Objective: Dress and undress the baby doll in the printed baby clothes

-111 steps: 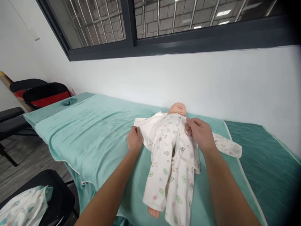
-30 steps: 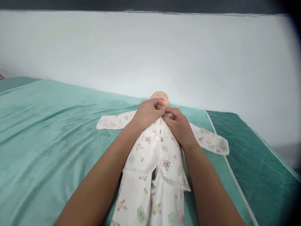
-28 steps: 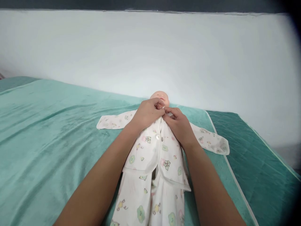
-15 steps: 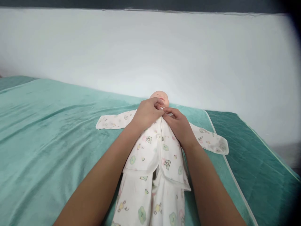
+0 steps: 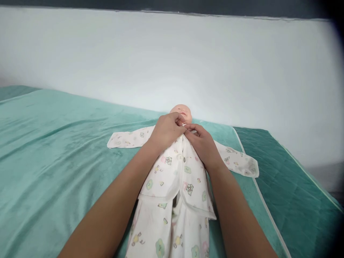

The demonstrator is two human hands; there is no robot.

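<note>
A baby doll (image 5: 182, 109) lies on its back, its head at the far end by the wall. It wears a white printed jacket (image 5: 163, 175) and matching trousers (image 5: 153, 229), with both sleeves spread out sideways. My left hand (image 5: 168, 129) pinches the jacket's collar edge just below the doll's chin. From the other side my right hand (image 5: 200, 141) grips the same front opening, fingertips meeting the left ones. What lies between the fingertips is mostly hidden. A button (image 5: 180, 157) shows lower on the jacket front, below my hands; the bottom of the front hangs apart.
A light green blanket (image 5: 67, 150) with soft wrinkles covers the bed under the doll. Darker green quilted bedding (image 5: 290, 186) shows to the right, past a pale piped edge. A white wall (image 5: 161, 57) rises directly behind the doll's head.
Both hands stay at the collar with fingertips together, with hardly any movement. The whole view has shifted slightly, so everything sits a little further left.
</note>
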